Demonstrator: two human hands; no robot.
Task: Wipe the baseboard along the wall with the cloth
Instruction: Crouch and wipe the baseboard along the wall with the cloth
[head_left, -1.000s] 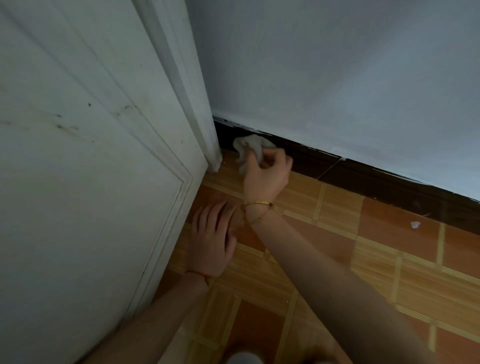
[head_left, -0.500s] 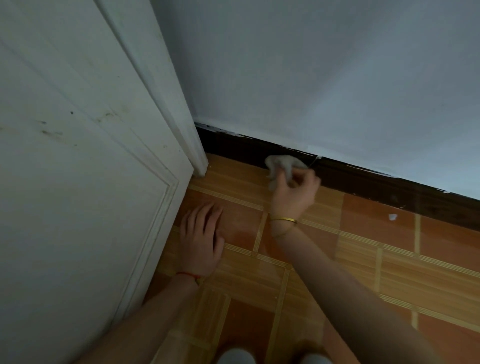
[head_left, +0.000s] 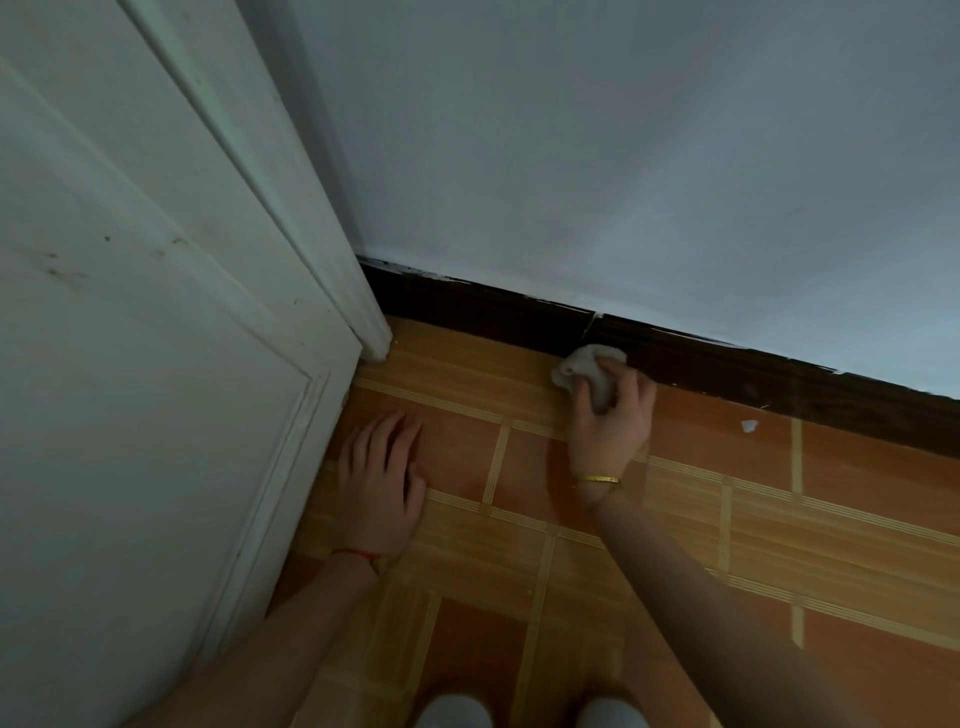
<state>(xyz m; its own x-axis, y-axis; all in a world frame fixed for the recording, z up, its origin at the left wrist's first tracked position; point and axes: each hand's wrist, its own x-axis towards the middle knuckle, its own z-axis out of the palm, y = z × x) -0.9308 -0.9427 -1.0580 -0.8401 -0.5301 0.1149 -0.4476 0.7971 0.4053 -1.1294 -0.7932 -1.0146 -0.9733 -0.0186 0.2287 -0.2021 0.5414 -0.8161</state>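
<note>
Leftmost, one white door (head_left: 130, 364), panelled, scuffed. Next, my left hand (head_left: 382, 483) flat on tiled floor (head_left: 779, 545), fingers spread narrow, holding nothing; one red string on that wrist. One dark brown baseboard (head_left: 493, 306) runs along foot of one pale wall (head_left: 623, 156), top edge flecked with white paint. My right hand (head_left: 613, 421) clenched around one cloth (head_left: 587, 366): small, grey-white, crumpled into wad, pressed against baseboard where it meets floor. One gold bangle on right wrist. One white scrap (head_left: 748, 426) on floor, further right.
</note>
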